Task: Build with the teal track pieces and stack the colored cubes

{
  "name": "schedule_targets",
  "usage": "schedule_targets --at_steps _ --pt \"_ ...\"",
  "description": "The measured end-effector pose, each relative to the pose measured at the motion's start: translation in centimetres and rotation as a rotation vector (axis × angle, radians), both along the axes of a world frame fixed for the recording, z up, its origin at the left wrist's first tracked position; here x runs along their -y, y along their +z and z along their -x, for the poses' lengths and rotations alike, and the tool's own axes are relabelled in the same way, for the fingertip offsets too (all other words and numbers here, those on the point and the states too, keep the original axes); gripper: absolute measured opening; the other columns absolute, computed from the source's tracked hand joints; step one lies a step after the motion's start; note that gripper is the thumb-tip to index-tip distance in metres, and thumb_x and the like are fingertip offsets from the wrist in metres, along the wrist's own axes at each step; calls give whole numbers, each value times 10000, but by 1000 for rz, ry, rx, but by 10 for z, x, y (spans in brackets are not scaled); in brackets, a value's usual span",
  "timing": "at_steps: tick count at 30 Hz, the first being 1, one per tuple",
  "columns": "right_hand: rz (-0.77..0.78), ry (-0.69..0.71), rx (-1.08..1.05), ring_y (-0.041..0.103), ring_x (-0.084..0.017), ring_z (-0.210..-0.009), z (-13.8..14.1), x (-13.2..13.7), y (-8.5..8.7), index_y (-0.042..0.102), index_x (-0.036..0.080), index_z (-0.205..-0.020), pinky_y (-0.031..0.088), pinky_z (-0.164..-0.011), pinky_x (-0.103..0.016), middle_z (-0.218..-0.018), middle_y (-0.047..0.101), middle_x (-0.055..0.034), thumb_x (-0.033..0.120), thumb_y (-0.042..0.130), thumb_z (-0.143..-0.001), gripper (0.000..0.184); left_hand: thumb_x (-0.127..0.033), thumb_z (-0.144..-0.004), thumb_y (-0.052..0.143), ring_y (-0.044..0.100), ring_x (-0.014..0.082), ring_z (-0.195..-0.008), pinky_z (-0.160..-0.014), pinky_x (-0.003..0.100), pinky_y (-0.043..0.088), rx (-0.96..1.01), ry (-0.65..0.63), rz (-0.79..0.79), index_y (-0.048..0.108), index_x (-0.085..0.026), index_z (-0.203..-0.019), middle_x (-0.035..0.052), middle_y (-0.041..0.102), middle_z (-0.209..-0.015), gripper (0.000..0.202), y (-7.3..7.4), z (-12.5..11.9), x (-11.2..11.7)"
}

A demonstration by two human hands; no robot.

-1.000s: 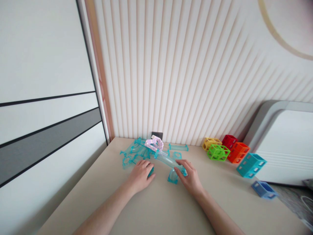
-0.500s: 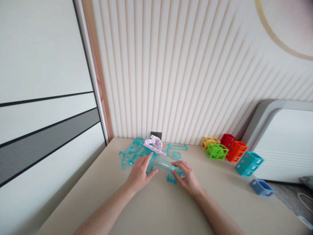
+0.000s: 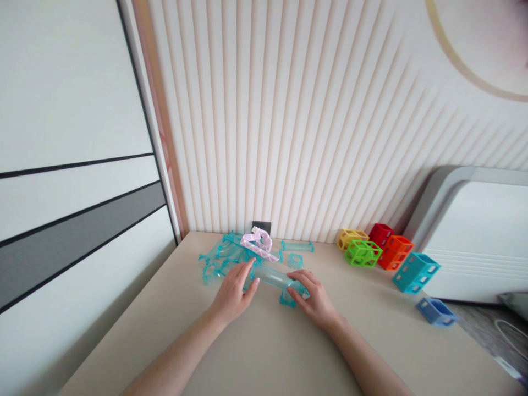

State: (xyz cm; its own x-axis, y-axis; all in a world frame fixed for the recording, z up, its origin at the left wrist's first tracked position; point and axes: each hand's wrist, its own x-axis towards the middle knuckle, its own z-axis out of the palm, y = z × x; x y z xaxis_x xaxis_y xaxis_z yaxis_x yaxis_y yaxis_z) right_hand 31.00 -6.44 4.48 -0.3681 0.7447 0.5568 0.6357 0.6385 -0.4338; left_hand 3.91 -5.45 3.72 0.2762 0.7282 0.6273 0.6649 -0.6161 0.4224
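A clear, teal-tinted plastic tube [image 3: 272, 276] lies between my hands, tilted slightly down to the right. My right hand [image 3: 315, 300] grips its right end, thumb below and fingers above. At the left end, my left hand [image 3: 231, 292] closes round the tube with index finger and thumb. Just behind sits a pile of translucent teal track pieces [image 3: 229, 250]. On top of this pile rests a lilac folded snake puzzle [image 3: 259, 250]. Another teal piece [image 3: 287, 298] shows under the tube near my right fingers, partly hidden.
Yellow [image 3: 351, 238], green [image 3: 363, 254], red [image 3: 380, 235], orange [image 3: 395, 252], teal [image 3: 416, 273] and blue [image 3: 437, 312] open-frame blocks stand along the table's right side. A straight teal tube [image 3: 297, 246] and a ring piece [image 3: 295, 260] lie near the ribbed wall [image 3: 264, 110].
My left thumb has moved up toward the index finger, closing on the tube's left end. My right hand keeps its grip. The view has shifted slightly.
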Motion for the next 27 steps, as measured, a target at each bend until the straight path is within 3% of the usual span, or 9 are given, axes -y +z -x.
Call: schedule_targets --at_steps 13,24,27 --pt "-20 -74 -62 686 -221 -990 -1 -3 -8 517 267 -1350 566 -902 -365 -1072 703 -73 373 594 -937 433 -336 -979 487 628 266 -1174 -997 440 527 29 -16 20 398 -179 -1398 163 627 -1299 456 -8 -3 1" --pt "-28 5 -56 660 -216 -1018 -1 1 -3 463 259 -1383 551 -917 -360 -1102 678 -86 311 511 -980 409 -366 -970 500 575 294 -1267 -1036 450 497 35 -57 56 340 -162 -1467 184 573 -1393 561 -4 -2 5" --pt "-29 7 -59 657 -220 -1031 -2 1 -3 467 259 -1378 547 -926 -360 -1106 673 -88 305 497 -984 398 -355 -971 486 634 266 -1170 -993 415 524 87 -89 125 402 -172 -1415 163 619 -1333 488 -1 -3 7"
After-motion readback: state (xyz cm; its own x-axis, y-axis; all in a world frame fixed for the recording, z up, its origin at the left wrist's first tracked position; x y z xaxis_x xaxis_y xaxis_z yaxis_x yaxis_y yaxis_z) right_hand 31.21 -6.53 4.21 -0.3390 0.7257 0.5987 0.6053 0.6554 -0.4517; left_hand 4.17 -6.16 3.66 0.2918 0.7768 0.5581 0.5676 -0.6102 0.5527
